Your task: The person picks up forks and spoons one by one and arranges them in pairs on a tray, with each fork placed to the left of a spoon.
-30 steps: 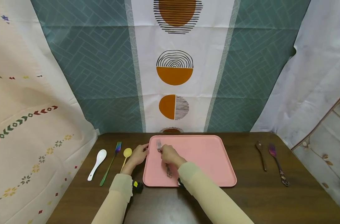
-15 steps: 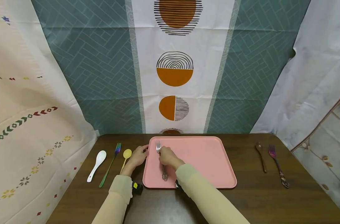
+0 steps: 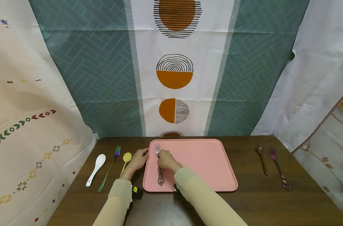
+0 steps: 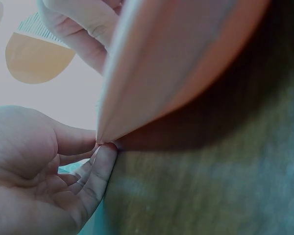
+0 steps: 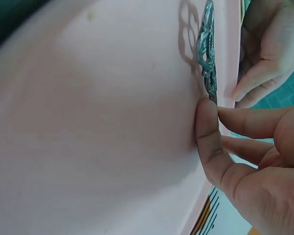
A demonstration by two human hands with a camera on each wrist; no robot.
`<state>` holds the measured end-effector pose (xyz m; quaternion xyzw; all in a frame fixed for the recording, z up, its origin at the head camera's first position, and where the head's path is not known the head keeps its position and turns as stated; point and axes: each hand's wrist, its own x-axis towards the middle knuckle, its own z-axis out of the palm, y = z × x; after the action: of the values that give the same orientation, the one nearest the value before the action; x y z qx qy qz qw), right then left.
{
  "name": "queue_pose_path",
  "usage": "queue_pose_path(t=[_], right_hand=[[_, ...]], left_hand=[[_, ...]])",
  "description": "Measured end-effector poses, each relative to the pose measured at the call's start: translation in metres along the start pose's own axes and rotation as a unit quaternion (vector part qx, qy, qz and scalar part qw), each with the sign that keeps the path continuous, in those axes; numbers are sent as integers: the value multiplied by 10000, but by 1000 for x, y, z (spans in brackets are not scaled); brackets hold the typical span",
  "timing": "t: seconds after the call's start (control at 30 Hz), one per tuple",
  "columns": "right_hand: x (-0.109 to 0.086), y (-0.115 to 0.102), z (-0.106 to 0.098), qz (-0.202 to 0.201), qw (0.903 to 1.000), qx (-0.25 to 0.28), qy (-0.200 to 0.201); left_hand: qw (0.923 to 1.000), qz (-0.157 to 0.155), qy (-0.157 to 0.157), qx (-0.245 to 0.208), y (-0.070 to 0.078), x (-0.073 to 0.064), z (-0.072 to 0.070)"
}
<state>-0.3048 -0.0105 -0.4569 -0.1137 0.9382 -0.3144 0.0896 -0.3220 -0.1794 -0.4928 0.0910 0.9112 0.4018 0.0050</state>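
Right hand (image 3: 165, 160) closed narrow: silver fork (image 3: 160, 180) pinched mid-length between thumb and fingers. Tines are left clear ahead of the fingertips; ornate handle end is left clear behind, toward the wrist. Fork is carried within the tray (image 3: 199, 163), just inside the rim at the right hand's left, roughly parallel to it. In the right wrist view a shadow is cast beside the handle; whether the fork touches the tray cannot be told.

Handling, as judged: fork best laid flat, both ends brought down together, then fingers spread evenly so nothing is dragged. Light pinch is enough; a hard squeeze could twist the thin handle. Gap to the rim should be watched at the tines.

Left hand (image 3: 138, 159): tray rim pinched at fingertips, left of the right hand. Tray seems braced by this; no push should be added.

Outward on the surface (image 3: 253, 185): yellow spoon (image 3: 127, 157) just left of the left hand, then rainbow fork (image 3: 109, 172), then white spoon (image 3: 99, 161). Well right of the right hand, past the tray: brown spoon (image 3: 259, 149), then purple fork (image 3: 279, 169).
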Motion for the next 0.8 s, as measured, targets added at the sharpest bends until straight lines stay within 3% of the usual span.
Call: queue_pose_path(t=[0.5,0.8], right_hand=[[3,-10,7,236,9993,251,123],[1,-9,9,386,9982,342,320]], left_hand=[[9999,-90,-93,-94,-2,0,-3],[9999,57,-55,-96,-1,2,1]])
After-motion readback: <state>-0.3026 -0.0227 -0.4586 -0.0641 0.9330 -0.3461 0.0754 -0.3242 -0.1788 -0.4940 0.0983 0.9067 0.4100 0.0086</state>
